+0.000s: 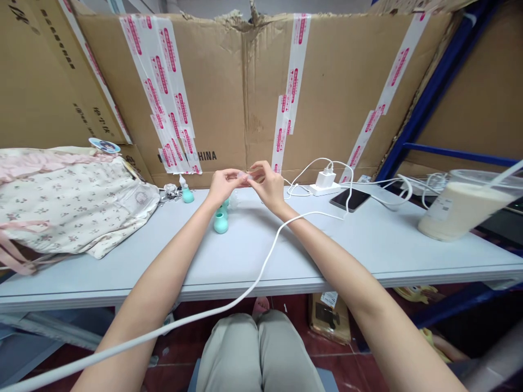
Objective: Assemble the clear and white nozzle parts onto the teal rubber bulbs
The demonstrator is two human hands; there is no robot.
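Observation:
My left hand (223, 186) and my right hand (268, 186) are raised close together over the back of the table. Their fingertips pinch a small, clear-looking piece (244, 176) between them; its exact kind is too small to make out. Below my left hand a mint-green rubber bulb (220, 223) stands with its open neck up. More mint-green and clear parts lie behind it, partly hidden by the hand. Further left, another mint-green bulb (187, 195) stands upright with a clear nozzle (182, 181) on top.
A floral cloth bag (81, 201) lies on the left of the grey table (245, 258). To the right are a white charger (326, 178), a phone (350, 200) and a drink cup (453, 209). A white cable (261, 272) crosses in front. Taped cardboard (220, 98) walls the back.

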